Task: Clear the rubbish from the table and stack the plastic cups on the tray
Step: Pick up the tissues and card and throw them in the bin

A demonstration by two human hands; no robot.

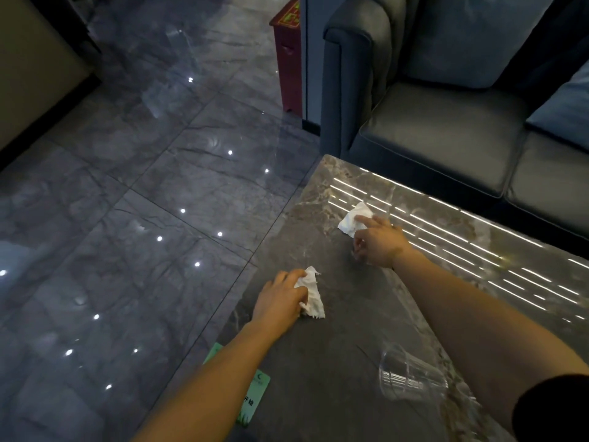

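Two hands reaching out over a dark marble-patterned table (344,362), each at its own piece of rubbish. Left hand (280,301) curling fingers over a crumpled white tissue (311,298) near the table's left edge, thumb and fingers closing around its left side, most of the paper still lying flat on the stone. Right hand (379,242) stretching farther away, index finger extended and touching a second crumpled tissue (353,220) close to the far left corner, remaining fingers loosely bent, not yet gripping; whether any paper is being pinched under the palm, impossible to tell. Both tissues lying well apart from one another.

Lying on its side near the bottom of the view, just beside the right forearm: a clear plastic cup (411,376), ribbed wall catching light, open mouth pointing toward the left. Poking out from under the left forearm at the table's near-left edge: a green card (255,397) with printed characters, partly hidden.

Reflecting in long bright streaks across the tabletop's right half: overhead lighting. Standing just beyond the table: a dark leather sofa (446,129). Standing farther back on the glossy grey tiled floor (143,202), beside the sofa's arm: a red cabinet (288,59).
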